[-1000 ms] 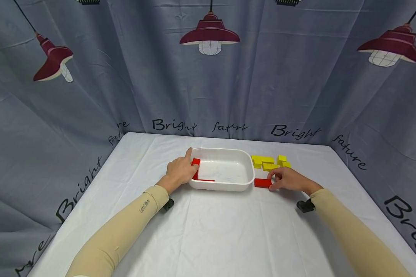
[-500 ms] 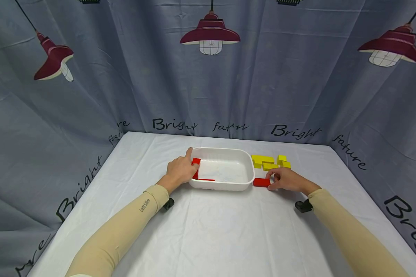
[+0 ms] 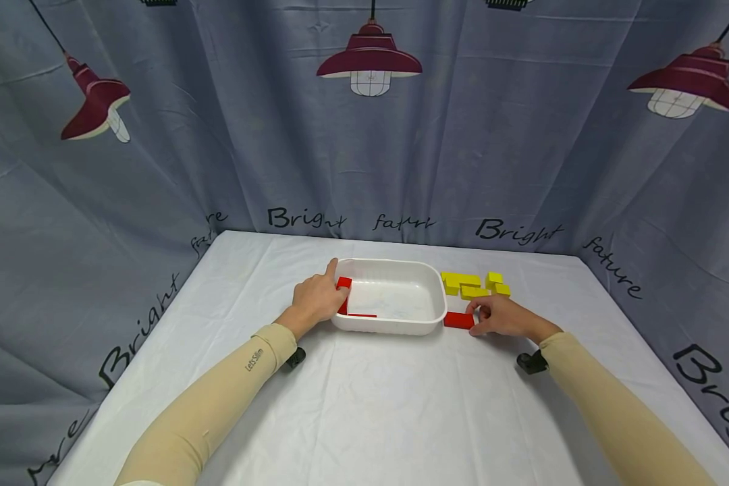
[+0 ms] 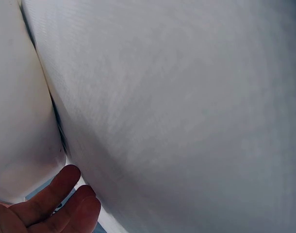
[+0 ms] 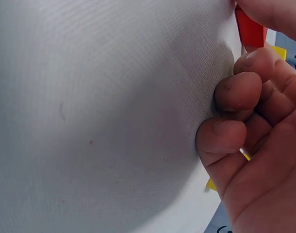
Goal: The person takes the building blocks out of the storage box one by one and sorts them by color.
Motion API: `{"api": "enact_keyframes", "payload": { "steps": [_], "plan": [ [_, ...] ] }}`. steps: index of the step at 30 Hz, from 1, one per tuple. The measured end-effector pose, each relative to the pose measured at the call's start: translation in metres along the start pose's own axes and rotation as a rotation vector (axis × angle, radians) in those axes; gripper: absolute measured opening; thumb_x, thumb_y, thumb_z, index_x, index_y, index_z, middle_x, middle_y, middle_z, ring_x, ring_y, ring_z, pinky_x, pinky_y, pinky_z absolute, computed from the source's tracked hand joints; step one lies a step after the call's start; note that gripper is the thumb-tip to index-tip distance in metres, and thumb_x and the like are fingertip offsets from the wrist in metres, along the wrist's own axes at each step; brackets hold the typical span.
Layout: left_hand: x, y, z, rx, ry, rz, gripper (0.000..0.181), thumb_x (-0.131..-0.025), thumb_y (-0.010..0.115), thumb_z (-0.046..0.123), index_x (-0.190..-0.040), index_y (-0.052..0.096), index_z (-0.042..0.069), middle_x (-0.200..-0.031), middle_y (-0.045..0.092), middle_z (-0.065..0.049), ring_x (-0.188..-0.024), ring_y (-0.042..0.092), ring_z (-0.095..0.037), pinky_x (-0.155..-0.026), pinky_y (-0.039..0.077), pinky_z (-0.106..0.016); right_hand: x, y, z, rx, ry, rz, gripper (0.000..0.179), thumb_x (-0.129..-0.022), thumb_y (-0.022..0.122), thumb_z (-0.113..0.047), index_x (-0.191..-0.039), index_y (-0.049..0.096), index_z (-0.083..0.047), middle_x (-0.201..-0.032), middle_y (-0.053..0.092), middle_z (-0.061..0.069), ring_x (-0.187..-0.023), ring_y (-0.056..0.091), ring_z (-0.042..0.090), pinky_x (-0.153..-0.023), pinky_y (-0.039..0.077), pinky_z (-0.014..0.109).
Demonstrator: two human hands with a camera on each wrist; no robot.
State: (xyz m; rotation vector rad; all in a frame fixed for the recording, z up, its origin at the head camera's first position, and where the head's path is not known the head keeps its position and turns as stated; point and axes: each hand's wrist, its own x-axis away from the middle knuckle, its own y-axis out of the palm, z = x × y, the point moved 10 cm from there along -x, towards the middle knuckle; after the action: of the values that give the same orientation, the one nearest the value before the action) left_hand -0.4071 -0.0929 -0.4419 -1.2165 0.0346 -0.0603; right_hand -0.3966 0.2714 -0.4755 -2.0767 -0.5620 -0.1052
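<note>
A white rectangular tray [image 3: 395, 327] stands on the table. At its left end my left hand [image 3: 318, 297] grips the rim, thumb inside and fingers along the outside. In the left wrist view the fingertips [image 4: 66, 175] lie beside the tray's outer wall [image 4: 26, 121]. A red block [image 3: 343, 304] stands inside the tray by the thumb, and a thin red strip shows along the near inner wall. Right of the tray, my right hand [image 3: 507, 316] pinches the right end of another red block [image 3: 458, 320], thumb and forefinger around it; its other fingers curl against the cloth in the right wrist view.
Several yellow blocks [image 3: 474, 292] lie in a group right of the tray, behind my right hand. A white cloth [image 3: 389, 405] covers the table. A grey printed curtain [image 3: 364, 155] hangs behind it and at both sides.
My right hand and the red block it pinches have shifted slightly left, closer to the tray, during the first half second. The left hand and tray stay in place.
</note>
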Motion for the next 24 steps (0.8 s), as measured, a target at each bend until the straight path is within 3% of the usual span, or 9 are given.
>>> {"api": "enact_keyframes", "payload": {
  "steps": [16,24],
  "plan": [
    [-0.0003,0.0008,0.0,0.0,0.0,0.005,0.072,-0.098,0.046,0.045,-0.16,0.023,0.017,-0.103,0.072,-0.009,-0.09,0.066,-0.026,-0.078,0.053,-0.045,0.0036,-0.0014,-0.0038,0.0,-0.024,-0.014,0.038,-0.083,0.082,-0.024,-0.113,0.065,-0.008,-0.069,0.051,0.001,-0.063,0.048,0.017,-0.057,0.035,0.025],
    [-0.0006,0.0005,0.0003,0.001,-0.003,-0.001,0.072,-0.098,0.046,0.045,-0.16,0.022,0.017,-0.106,0.072,-0.009,-0.092,0.066,-0.026,-0.079,0.053,-0.045,0.0054,-0.0081,-0.0041,0.022,0.005,0.002,0.041,-0.082,0.083,-0.026,-0.116,0.065,-0.012,-0.073,0.055,0.002,-0.066,0.05,0.019,-0.061,0.038,0.029]
  ]
}}
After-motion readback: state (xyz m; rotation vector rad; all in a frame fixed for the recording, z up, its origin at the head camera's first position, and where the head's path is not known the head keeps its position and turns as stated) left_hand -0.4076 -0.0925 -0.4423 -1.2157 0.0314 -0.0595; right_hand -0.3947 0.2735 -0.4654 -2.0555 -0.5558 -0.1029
